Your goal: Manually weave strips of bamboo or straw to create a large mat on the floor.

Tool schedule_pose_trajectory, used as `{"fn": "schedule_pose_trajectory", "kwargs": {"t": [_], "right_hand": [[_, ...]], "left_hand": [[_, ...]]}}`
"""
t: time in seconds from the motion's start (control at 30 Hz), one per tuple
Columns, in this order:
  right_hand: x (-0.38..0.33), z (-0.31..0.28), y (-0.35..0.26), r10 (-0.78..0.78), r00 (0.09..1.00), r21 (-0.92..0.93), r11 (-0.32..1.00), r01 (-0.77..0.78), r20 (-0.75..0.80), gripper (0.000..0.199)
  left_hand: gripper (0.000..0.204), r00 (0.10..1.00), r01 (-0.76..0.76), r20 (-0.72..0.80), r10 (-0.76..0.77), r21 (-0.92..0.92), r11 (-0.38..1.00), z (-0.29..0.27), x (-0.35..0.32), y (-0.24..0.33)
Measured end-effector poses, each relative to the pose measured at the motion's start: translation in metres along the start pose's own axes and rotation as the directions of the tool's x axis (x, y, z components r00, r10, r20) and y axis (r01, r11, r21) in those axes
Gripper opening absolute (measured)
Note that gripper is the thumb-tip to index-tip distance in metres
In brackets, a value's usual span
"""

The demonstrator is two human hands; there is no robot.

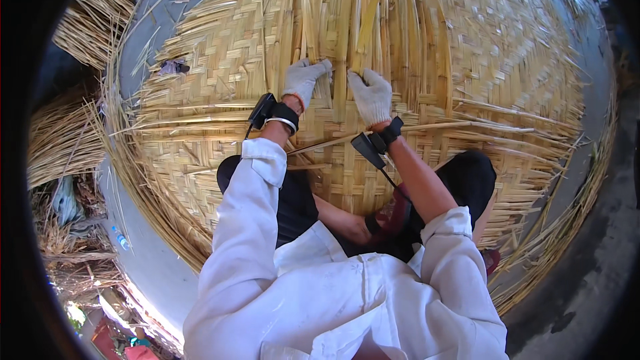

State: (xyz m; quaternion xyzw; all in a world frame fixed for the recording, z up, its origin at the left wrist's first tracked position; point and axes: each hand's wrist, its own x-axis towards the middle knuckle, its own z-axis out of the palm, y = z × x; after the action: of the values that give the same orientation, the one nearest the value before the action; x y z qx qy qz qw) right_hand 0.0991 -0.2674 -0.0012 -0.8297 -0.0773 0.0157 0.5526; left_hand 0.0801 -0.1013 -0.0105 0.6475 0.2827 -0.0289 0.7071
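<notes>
Weaving step | left hand (305, 80) in white knit glove presses broad woven straw-coloured bamboo mat (220, 40) | right hand (371, 95) pinches upright pale bamboo strip (365, 27), far centre | next: likely tuck strip under crossing slats

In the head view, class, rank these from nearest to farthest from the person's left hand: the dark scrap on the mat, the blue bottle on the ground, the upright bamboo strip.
From the left hand:
1. Upright bamboo strip, just right of it.
2. Dark scrap, left on the mat.
3. Blue bottle, lower left on the ground.
</notes>
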Motion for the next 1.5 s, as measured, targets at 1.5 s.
{"fn": "schedule_pose_trajectory", "kwargs": {"t": [1.5], "right_hand": [[0.011,0.079,-0.048,-0.127,0.608,-0.318,0.758,0.569,0.784,0.025]], "left_hand": [[0.025,0.914,-0.219,-0.399,-0.071,-0.634,0.742,-0.087,-0.080,-0.032]]}}
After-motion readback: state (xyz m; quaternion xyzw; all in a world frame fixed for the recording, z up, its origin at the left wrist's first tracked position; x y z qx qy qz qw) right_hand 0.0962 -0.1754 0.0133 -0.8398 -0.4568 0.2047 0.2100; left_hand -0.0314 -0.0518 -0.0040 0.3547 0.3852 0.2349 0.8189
